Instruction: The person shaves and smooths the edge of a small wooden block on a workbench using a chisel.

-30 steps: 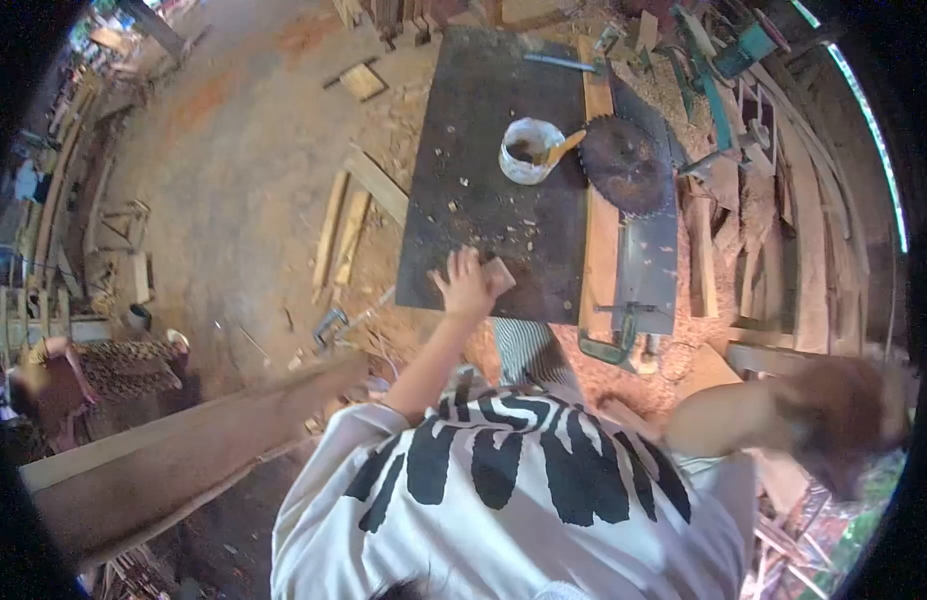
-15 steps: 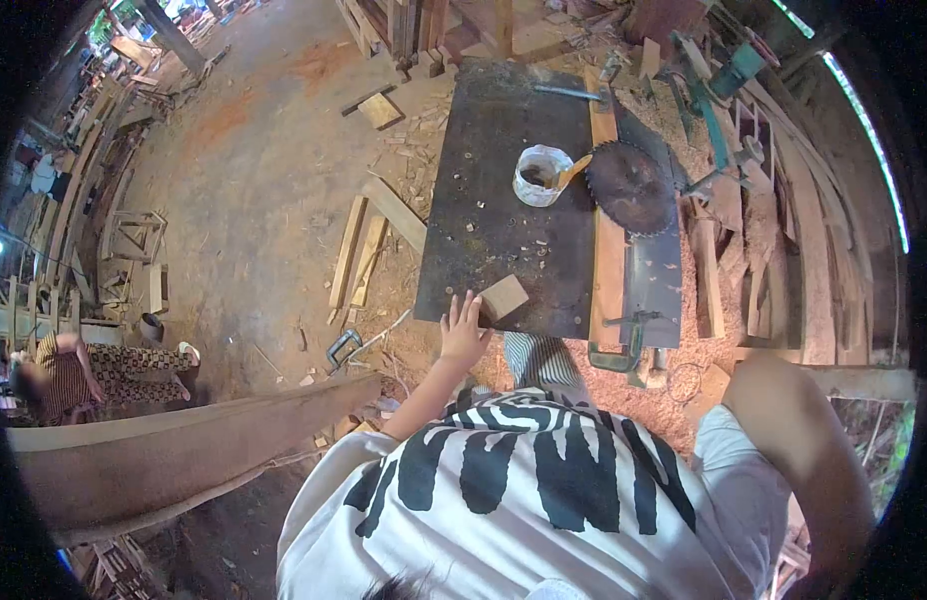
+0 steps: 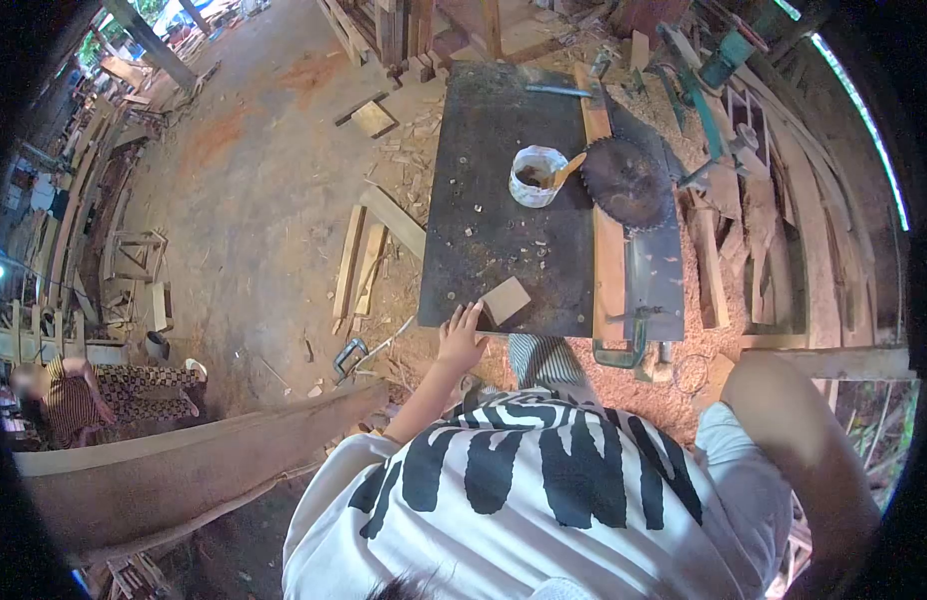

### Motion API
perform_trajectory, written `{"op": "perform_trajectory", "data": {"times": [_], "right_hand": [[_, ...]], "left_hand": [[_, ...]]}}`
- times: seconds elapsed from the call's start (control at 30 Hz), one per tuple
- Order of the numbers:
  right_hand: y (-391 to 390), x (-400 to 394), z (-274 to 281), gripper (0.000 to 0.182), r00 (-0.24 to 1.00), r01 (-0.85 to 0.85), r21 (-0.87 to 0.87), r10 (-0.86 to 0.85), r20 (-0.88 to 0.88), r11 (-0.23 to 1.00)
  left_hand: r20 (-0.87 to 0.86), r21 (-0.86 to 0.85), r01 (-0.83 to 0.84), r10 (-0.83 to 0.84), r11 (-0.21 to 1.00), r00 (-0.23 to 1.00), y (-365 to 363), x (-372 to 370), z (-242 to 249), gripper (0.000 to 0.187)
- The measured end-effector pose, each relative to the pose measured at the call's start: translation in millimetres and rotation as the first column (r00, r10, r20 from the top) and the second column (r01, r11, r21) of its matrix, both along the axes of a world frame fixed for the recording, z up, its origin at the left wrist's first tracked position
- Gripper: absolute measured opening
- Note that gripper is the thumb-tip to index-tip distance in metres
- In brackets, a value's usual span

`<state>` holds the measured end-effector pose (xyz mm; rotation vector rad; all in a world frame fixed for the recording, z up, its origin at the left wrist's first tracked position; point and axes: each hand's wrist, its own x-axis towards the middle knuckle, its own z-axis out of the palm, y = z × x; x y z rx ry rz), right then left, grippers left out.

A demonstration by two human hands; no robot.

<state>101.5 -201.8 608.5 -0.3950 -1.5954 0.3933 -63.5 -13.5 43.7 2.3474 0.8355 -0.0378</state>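
My left hand [image 3: 462, 343] rests at the near edge of the dark table, fingers stretched out and slightly apart. Its fingertips lie right by the left corner of a small square wooden block [image 3: 506, 302]. Beyond the block stands a white tub [image 3: 537, 190] with dark contents and a yellowish handled tool [image 3: 570, 171] leaning in it. A toothed circular saw blade [image 3: 629, 184] lies flat to the right of the tub. My right arm bends at the lower right, and its hand is out of view.
A light wooden strip [image 3: 609, 262] runs along the table [image 3: 474, 235], with a green clamp [image 3: 622, 352] at its near end. A hammer [image 3: 564, 91] lies at the far end. A long beam [image 3: 204, 455] extends left; a person [image 3: 69, 395] is beyond it. Lumber and sawdust lie right.
The view has shifted slightly. My left hand stays by the block with little movement. At the far left, the person's arm has lowered.
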Motion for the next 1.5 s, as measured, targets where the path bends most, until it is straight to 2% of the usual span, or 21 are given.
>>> {"op": "perform_trajectory", "data": {"times": [0.17, 0.23, 0.27, 0.3, 0.5, 0.57, 0.6, 0.7, 0.87, 0.93, 1.07, 1.13, 1.17, 1.23, 1.27, 1.3, 1.33, 1.37, 1.4, 1.47, 1.5], "right_hand": [[-38, -1, 28, 0.036, 0.995, -0.021, 0.173, 0.037, -0.093, 0.985], [-36, -5, 33, 0.040, 0.991, 0.027, 0.049, -0.020, -0.133, 0.998], [-37, -13, 32, 0.039, 0.994, 0.009, -0.116, -0.022, -0.112, 0.993], [-30, -16, 27, 0.039, 0.997, -0.011, -0.170, -0.001, -0.072, 0.985], [6, 6, -30, 0.039, 0.997, -0.070, -0.220, 0.072, -0.001, 0.973], [8, 10, -41, 0.040, 0.997, -0.077, -0.248, 0.079, -0.003, 0.966], [7, 13, -45, 0.040, 0.997, -0.082, -0.261, 0.083, -0.008, 0.962], [8, 20, -60, 0.041, 0.996, -0.092, -0.304, 0.089, -0.022, 0.948], [7, 29, -100, 0.043, 0.995, -0.097, -0.429, 0.101, -0.014, 0.898], [2, 31, -121, 0.043, 0.993, -0.107, -0.497, 0.115, -0.014, 0.861], [-10, 28, -183, 0.045, 0.996, -0.070, -0.680, 0.086, -0.010, 0.730], [-20, 27, -234, 0.046, 0.995, 0.074, -0.805, -0.092, 0.024, 0.588], [-24, 27, -269, 0.047, 0.962, 0.198, -0.872, -0.258, 0.085, 0.448], [-28, 26, -347, 0.048, 0.771, 0.378, -0.925, -0.563, 0.298, 0.027], [-26, 26, -384, 0.048, 0.679, 0.413, -0.903, -0.620, 0.393, -0.120], [-25, 24, -413, 0.049, 0.657, 0.500, -0.857, -0.589, 0.470, -0.126], [-24, 21, -438, 0.056, 0.626, 0.631, -0.772, -0.540, 0.562, -0.071], [-22, 14, -444, 0.056, 0.633, 0.623, -0.778, -0.535, 0.560, -0.076], [-19, 8, -449, 0.056, 0.678, 0.579, -0.799, -0.447, 0.584, -0.165], [-20, 5, -479, 0.057, 0.725, 0.531, -0.836, -0.436, 0.533, -0.138], [-17, 5, -478, 0.057, 0.728, 0.526, -0.839, -0.436, 0.530, -0.141]], "left_hand": [[-0.008, 0.028, -0.021, 0.021, 0.999, 1.000, -5, 0, 8, 0.086], [0.008, 0.033, -0.030, 0.029, 0.999, 1.000, -4, 3, 7, 0.087], [0.003, 0.035, -0.030, 0.030, 0.999, 1.000, -5, 2, 7, 0.087], [-0.006, 0.036, -0.030, 0.030, 0.999, 1.000, -5, 1, 6, 0.087], [0.005, 0.037, -0.060, 0.060, 0.998, 0.998, -9, 5, -2, 0.092], [0.025, -0.017, -0.239, 0.240, 0.971, 0.971, -11, 12, -4, 0.099], [0.051, -0.011, -0.262, 0.262, 0.965, 0.964, -11, 15, -8, 0.103], [0.082, 0.039, -0.272, 0.269, 0.961, 0.960, -5, 25, -16, 0.104], [0.088, -0.004, -0.194, 0.194, 0.981, 0.977, 6, 39, 3, 0.116], [0.077, -0.027, -0.184, 0.185, 0.983, 0.980, 6, 49, 9, 0.116], [-0.040, -0.014, -0.192, 0.192, 0.981, 0.981, 10, 73, 15, 0.106], [-0.102, -0.009, -0.141, 0.140, 0.990, 0.985, 14, 81, 19, 0.095], [-0.109, -0.026, -0.143, 0.140, 0.989, 0.984, 14, 83, 14, 0.095], [-0.034, 0.050, -0.081, 0.083, 0.995, 0.996, 17, 85, 2, 0.093], [-0.017, 0.040, -0.072, 0.073, 0.997, 0.997, 18, 85, 2, 0.093], [-0.025, 0.034, -0.078, 0.079, 0.996, 0.997, 18, 85, 2, 0.093], [0.008, 0.039, -0.103, 0.103, 0.994, 0.995, 17, 86, 2, 0.095], [0.039, 0.043, -0.125, 0.123, 0.991, 0.992, 15, 85, 1, 0.098], [0.029, 0.039, -0.124, 0.123, 0.992, 0.992, 13, 85, -4, 0.098], [0.164, 0.104, -0.138, 0.120, 0.985, 0.979, 10, 86, -16, 0.101], [0.157, 0.102, -0.136, 0.119, 0.986, 0.980, 10, 85, -18, 0.101]]}}
